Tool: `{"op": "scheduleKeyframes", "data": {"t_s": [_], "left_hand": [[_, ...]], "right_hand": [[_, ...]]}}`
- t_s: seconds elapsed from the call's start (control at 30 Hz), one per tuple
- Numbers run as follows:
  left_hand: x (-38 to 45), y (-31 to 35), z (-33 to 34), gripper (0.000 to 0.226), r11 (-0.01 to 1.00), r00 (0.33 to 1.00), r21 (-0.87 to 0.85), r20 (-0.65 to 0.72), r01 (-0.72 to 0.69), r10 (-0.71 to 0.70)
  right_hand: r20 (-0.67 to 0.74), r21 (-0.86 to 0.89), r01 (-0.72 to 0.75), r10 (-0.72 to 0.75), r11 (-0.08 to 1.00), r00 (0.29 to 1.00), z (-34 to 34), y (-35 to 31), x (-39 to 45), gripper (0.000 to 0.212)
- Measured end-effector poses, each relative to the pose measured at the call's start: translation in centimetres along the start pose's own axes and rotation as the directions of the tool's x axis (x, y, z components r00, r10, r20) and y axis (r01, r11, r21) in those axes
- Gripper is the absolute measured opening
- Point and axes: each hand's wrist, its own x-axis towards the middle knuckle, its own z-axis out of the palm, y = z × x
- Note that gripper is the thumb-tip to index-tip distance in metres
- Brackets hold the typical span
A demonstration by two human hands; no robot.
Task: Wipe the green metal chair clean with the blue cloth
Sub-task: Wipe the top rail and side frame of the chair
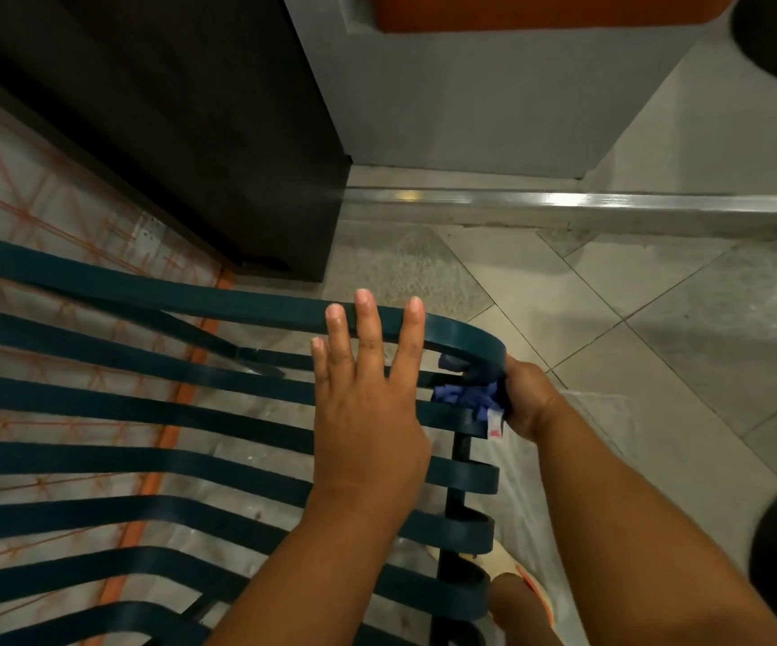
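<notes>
From the head camera: one green metal chair (153, 403), two hands, one blue cloth (468, 394). The chair is made of flat, smooth painted slats; about nine run in from the left and curl into rounded loops at the right edge, fixed to a dark upright post (458, 496). The left hand (368, 412) lies flat over the upper slats, fingers straight and spread, gripping nothing. The right hand (528, 398) clutches the crumpled, soft cloth against the top corner loop, bunched between the uppermost slats, with a small white and red tag hanging below it. Under the chair lie grey floor tiles (656, 319) and an orange-lined plastic sheet (51, 226). Beyond stand a dark cabinet (190, 109) and a shiny metal rail (610, 205). A sandalled foot (524, 585) shows beneath the slats.
</notes>
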Motion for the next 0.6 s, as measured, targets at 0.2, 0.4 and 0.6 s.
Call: {"op": "scheduleKeyframes", "data": {"t_s": [0.2,0.4,0.6], "left_hand": [[0.0,-0.6,1.6,0.109,0.998,0.984,0.038,-0.172,-0.044,0.05],[0.2,-0.4,1.0,0.108,0.998,0.988,0.058,-0.153,-0.02,0.029],[0.2,0.3,-0.2,0.117,0.998,0.998,-0.004,0.019,0.058,-0.057]], "right_hand": [[-0.006,-0.4,-0.138,0.149,0.906,0.989,-0.9,0.7,5.0,0.016],[-0.053,-0.239,-0.263,0.257,0.935,0.965,0.5,-1.5,3.2,0.02],[-0.036,-0.135,-0.174,0.171,0.975,0.985,1.1,-4.2,-2.7,0.037]]}}
